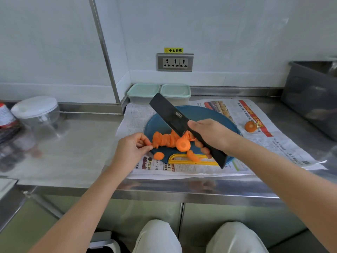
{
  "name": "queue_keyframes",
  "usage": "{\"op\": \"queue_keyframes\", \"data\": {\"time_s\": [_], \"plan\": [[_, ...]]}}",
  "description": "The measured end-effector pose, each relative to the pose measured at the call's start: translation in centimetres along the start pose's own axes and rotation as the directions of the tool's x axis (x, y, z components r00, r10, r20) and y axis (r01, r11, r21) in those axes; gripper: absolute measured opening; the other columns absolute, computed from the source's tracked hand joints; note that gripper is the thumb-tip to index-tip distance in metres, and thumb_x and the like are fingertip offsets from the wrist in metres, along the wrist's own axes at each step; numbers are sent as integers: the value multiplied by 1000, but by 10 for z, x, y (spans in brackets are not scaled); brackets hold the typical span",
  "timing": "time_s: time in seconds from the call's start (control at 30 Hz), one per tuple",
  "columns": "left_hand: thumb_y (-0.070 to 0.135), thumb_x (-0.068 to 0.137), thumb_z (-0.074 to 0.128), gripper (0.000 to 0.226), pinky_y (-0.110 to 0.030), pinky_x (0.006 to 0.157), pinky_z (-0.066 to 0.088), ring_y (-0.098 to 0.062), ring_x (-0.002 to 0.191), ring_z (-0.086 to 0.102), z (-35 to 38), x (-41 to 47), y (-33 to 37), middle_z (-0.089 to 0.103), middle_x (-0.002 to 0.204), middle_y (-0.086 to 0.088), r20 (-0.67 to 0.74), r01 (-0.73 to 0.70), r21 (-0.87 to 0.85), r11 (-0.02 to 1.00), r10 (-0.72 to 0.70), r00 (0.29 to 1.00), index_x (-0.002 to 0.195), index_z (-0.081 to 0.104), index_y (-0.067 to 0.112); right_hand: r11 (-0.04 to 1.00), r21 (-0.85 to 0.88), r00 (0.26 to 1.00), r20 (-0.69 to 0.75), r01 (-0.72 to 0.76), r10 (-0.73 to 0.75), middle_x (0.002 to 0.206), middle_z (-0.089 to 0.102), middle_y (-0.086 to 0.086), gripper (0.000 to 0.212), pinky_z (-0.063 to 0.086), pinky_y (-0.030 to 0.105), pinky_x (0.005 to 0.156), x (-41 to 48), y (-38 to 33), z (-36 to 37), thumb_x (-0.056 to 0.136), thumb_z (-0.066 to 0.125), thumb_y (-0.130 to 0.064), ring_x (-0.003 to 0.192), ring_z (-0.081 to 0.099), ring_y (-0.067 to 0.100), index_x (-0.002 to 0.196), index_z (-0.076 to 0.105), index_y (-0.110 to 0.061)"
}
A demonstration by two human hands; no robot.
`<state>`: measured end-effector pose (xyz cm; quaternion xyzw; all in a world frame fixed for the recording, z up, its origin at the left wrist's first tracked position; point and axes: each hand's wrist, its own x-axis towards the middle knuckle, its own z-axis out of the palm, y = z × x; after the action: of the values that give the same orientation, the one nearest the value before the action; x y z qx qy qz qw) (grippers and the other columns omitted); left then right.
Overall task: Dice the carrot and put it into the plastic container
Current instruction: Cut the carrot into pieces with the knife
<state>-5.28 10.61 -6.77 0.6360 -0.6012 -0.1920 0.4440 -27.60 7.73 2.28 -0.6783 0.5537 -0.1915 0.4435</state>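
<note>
A row of orange carrot slices [166, 139] lies on a round blue cutting board [202, 112], with one loose slice [158, 155] near the board's front edge. My right hand [209, 136] grips the handle of a black cleaver [168, 114], whose blade is raised above the slices and points up and to the left. My left hand [132, 147] sits at the left end of the slices, its fingers curled and its fingertips at the endmost slice. Two lidded plastic containers [158, 93] stand behind the board against the wall.
Newspaper [269, 141] covers the steel counter under the board. A yellow peeler [184, 159] lies at the board's front. A carrot end [250, 126] rests on the paper at right. A grey bin [313, 95] stands far right, a clear chopper bowl [37, 112] and a bottle at left.
</note>
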Motion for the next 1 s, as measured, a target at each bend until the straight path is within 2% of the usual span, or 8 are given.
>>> {"op": "queue_keyframes", "data": {"time_s": [0.1, 0.23, 0.3, 0.47, 0.67, 0.8, 0.9, 1.0], "plan": [[2, 76, 76, 27, -22, 70, 54, -13, 72, 65, 1, 2, 4, 68, 75, 0, 3, 1, 47, 999, -2, 1000, 73, 62, 25, 1000, 25, 999, -40, -16, 17, 54, 50, 3, 39, 41, 25, 41, -5, 9, -12, 101, 36, -38, 38, 43, 16, 77, 48, -10], [14, 84, 71, 12, -26, 79, 52, -9, 84, 64, -4, -1, 9, 68, 91, 6, -67, 26, 98, 995, -20, 998, 93, 65, 19, 998, 52, 996, -76, -31, 35, 52, 50, 3, 39, 40, 25, 41, -11, 23, -23, 101, 36, -37, 38, 43, 18, 77, 48, -9], [22, 86, 69, 11, -27, 77, 53, -6, 84, 62, -7, -10, 15, 66, 92, 10, -92, 0, 87, 996, 8, 996, 95, 64, 20, 998, 55, 996, -78, -32, 36, 52, 51, 3, 40, 41, 26, 40, -14, 29, -26, 101, 36, -37, 38, 43, 19, 77, 49, -9], [32, 69, 83, 26, -12, 66, 41, 1, 77, 56, -10, -32, 24, 63, 89, 12, 259, -19, 190, 982, -31, 965, 85, 64, 39, 998, 42, 998, -49, -49, 51, 52, 52, 4, 40, 43, 24, 40, -15, 34, -30, 101, 36, -38, 38, 44, 16, 77, 51, -9], [26, 75, 80, 17, -8, 63, 43, 5, 71, 57, -9, -31, 31, 66, 79, 9, 372, -61, 287, 956, -52, 927, 89, 71, 22, 998, 66, 998, -55, -19, 22, 53, 52, 4, 40, 43, 26, 41, -20, 38, -35, 101, 37, -37, 40, 44, 17, 77, 49, -9], [16, 81, 74, 8, -7, 60, 44, 9, 62, 58, -5, -26, 35, 62, 66, 13, 332, -91, 358, 929, -36, 942, 82, 67, 20, 997, 77, 998, -67, -7, 13, 56, 52, 8, 39, 43, 27, 42, -25, 43, -42, 101, 37, -36, 42, 44, 20, 79, 50, -7], [14, 83, 71, 5, -6, 60, 45, -1, 62, 63, -7, -24, 38, 66, 70, 9, 283, -72, 340, 938, -29, 959, 84, 69, 19, 997, 82, 996, -91, 3, 5, 56, 52, 9, 38, 42, 26, 41, -30, 44, -47, 101, 37, -34, 44, 43, 21, 76, 48, -7], [15, 83, 71, 4, -7, 57, 45, -9, 62, 66, -8, -17, 42, 69, 71, 5, 34, -9, 197, 980, 2, 999, 82, 71, 18, 996, 89, 993, -111, -22, 32, 57, 52, 8, 36, 42, 26, 42, -31, 46, -52, 101, 38, -35, 44, 44, 20, 80, 48, -8]]}}
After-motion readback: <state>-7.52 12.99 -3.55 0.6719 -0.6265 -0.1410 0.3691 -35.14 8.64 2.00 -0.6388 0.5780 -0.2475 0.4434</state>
